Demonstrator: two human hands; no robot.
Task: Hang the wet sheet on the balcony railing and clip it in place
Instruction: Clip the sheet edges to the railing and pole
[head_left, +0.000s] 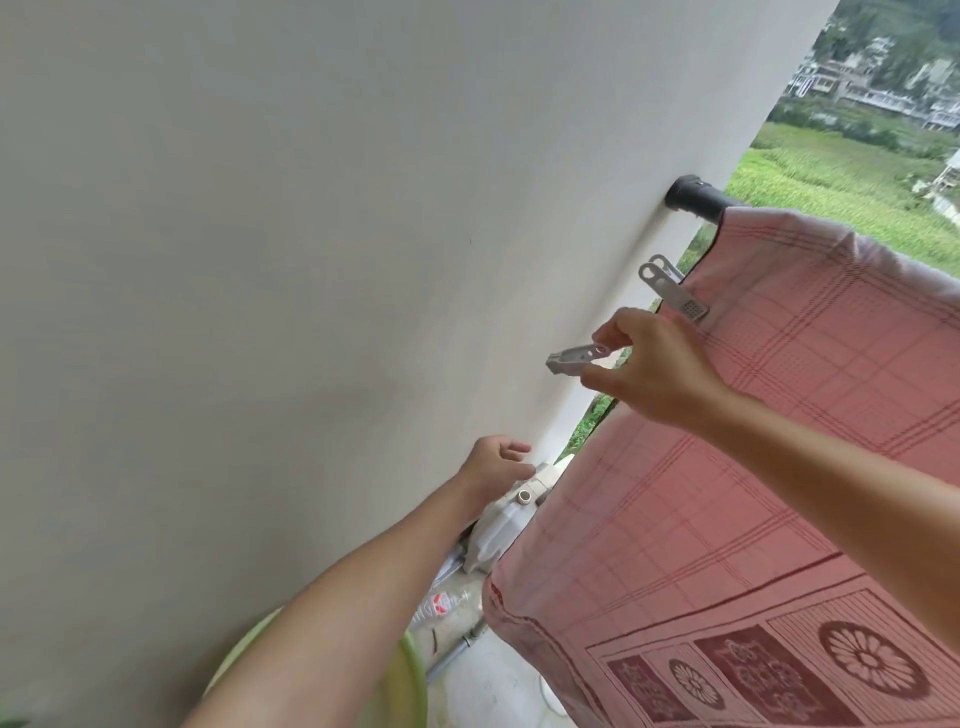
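Pink checked sheet (753, 467), patterned border at the bottom: draped over the balcony railing (696, 195), a dark rail that meets the white wall (260, 260), hanging down on the near side. Grey clip (675, 291): already fastened on the sheet's left edge, just below the rail. Second grey clip (574, 358): pinched between thumb and fingers of the right hand (654, 369), its jaws pointing toward the wall, close to the sheet's edge but apart from it. Left hand (496, 467): lower, beside the wall, fingers loosely curled, nothing in its grasp. Green basin (410, 675): on the floor under the left forearm.
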